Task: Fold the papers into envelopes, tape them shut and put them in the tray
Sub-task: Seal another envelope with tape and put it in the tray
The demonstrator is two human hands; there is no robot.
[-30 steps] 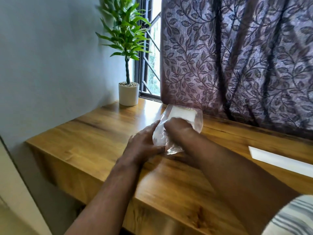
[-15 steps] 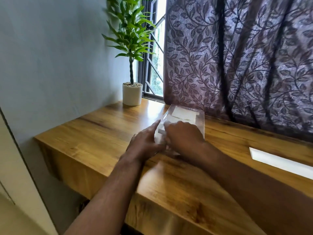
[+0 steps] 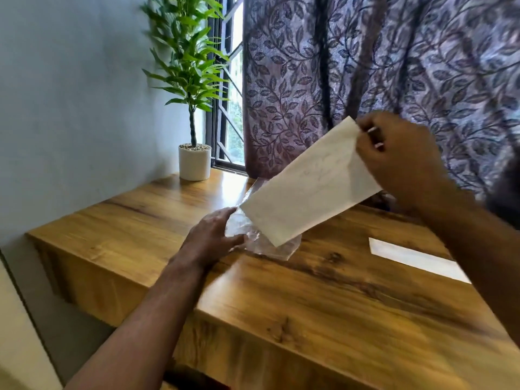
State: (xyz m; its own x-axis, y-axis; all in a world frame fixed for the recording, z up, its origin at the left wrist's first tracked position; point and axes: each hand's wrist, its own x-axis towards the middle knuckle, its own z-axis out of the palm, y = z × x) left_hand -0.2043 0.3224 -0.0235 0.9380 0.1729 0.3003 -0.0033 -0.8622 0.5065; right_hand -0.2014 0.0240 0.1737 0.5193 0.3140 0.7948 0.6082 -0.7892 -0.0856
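My right hand (image 3: 399, 159) pinches the upper right corner of a white folded paper (image 3: 306, 187) and holds it tilted in the air above the wooden table (image 3: 323, 299). Under the paper lies a clear plastic bag (image 3: 270, 246), crumpled on the table. My left hand (image 3: 213, 237) rests on the table and grips the bag's left edge. A second white paper (image 3: 413, 257) lies flat on the table to the right, partly hidden by my right forearm. No tray or tape is in view.
A potted green plant (image 3: 194, 161) in a white pot stands at the table's far left corner by the window. A purple leaf-patterned curtain (image 3: 365, 66) hangs behind the table. A grey wall runs along the left.
My right hand has pulled the white paper out of the plastic bag and lifted it up to the right. My left hand still holds the bag, now flattened on the table.
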